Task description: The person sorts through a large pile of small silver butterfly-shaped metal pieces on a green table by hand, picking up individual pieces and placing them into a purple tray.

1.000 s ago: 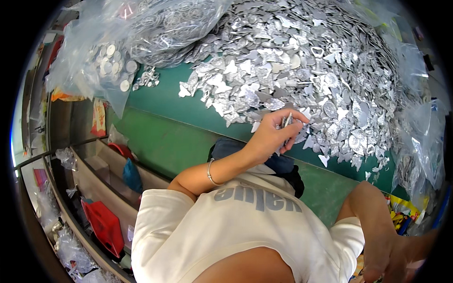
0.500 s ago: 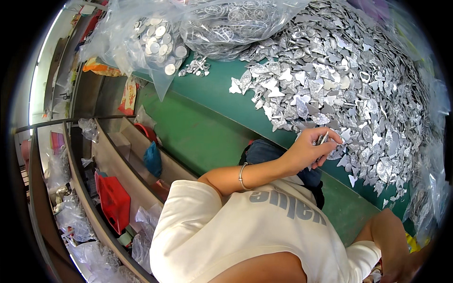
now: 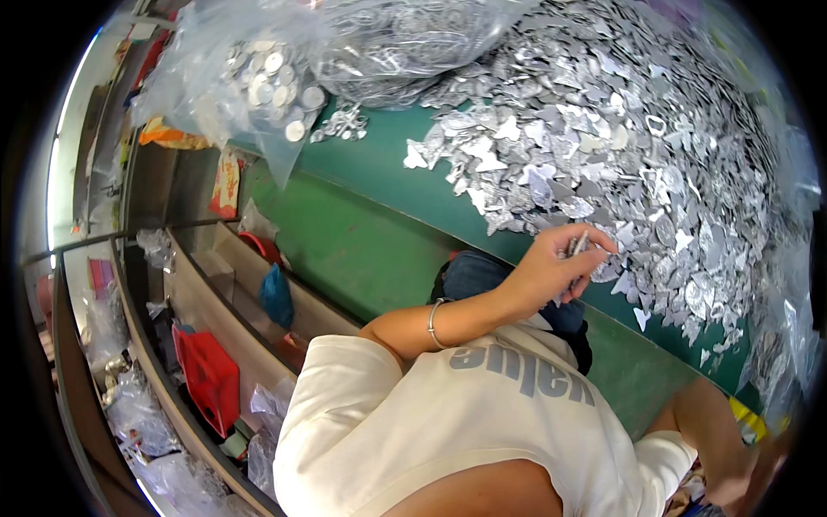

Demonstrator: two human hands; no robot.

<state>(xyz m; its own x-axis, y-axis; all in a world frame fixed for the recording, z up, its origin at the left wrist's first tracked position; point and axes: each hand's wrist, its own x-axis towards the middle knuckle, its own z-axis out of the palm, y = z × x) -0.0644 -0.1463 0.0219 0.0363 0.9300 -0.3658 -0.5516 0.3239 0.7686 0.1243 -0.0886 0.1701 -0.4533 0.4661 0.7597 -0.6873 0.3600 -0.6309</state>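
My left hand [image 3: 556, 269], with a thin bangle on its wrist, is curled shut on a few small silver metal pieces [image 3: 580, 245]. It hovers at the near edge of a large pile of flat silver metal pieces [image 3: 586, 146], many of them butterfly- or leaf-shaped, spread over a green tabletop [image 3: 379, 185]. My right hand [image 3: 732, 482] is low at the right rim, smeared by motion, next to a yellow packet [image 3: 748, 420]. Its fingers cannot be made out.
Clear plastic bags hold round silver discs [image 3: 274, 82] and more metal parts [image 3: 392, 60] at the far left of the table. Small loose parts [image 3: 345, 122] lie beside them. Left stand shelves [image 3: 228, 293] with a red bin [image 3: 207, 375], a blue bag [image 3: 276, 295] and plastic bags.
The whole view has shifted slightly. My left hand, still curled around the metal pieces, sits a little farther left. My right hand stays low at the right and is blurred.
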